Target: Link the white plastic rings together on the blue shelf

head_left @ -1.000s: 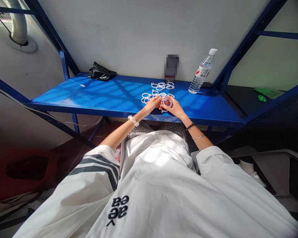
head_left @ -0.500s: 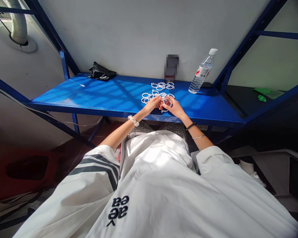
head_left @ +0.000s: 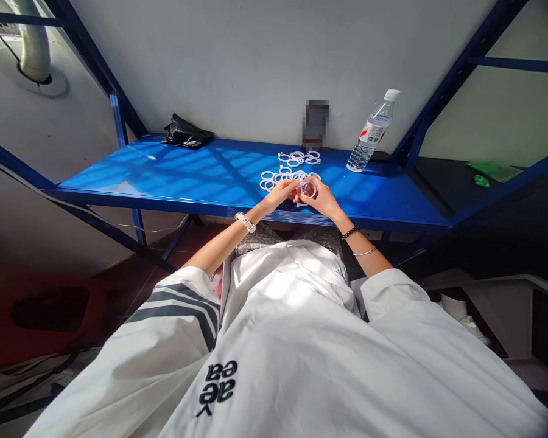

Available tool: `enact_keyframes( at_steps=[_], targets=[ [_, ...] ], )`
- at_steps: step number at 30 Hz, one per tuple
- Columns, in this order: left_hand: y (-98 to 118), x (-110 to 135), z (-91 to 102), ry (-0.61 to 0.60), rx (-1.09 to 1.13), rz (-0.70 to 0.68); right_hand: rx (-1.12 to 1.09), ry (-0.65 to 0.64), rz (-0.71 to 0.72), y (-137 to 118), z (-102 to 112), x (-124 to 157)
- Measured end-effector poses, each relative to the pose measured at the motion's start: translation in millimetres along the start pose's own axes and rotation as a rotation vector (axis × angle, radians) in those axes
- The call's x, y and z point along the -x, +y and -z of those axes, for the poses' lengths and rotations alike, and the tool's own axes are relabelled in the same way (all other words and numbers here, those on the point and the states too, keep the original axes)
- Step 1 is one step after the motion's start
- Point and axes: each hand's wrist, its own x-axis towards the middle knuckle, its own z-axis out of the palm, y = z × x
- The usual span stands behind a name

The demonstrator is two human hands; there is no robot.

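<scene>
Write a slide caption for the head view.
Left hand and right hand hold a white ring above loose rings on a blue shelf.

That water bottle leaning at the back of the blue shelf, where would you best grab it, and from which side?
Probably around the labelled middle of the water bottle, coming from the front left. It leans back with its cap toward the wall, and a blue post crowds its right. The left hand and right hand both pinch a white ring.
</scene>
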Motion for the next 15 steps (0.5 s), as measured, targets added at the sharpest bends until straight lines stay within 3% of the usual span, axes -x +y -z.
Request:
enact_keyframes(
  at_steps=[15],
  targets=[
    [-1.2,0.1,0.2,-0.005,-0.015,-0.010,0.022,0.002,0.004,-2.7,-0.6,1.3]
  ],
)
